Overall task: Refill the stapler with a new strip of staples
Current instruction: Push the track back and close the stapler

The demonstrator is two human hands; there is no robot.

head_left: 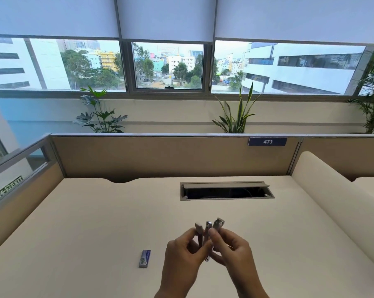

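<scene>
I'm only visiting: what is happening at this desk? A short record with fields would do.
stapler: metal, splayed open, held above the desk
left hand: grips the stapler's left part
right hand: grips its right part
blue box: small, lies on the desk, left of the hands
cable hatch: open, at the desk's back

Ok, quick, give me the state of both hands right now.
Left hand: closed, gripping the left side of the opened stapler.
Right hand: closed, gripping the right side of the same stapler.
</scene>
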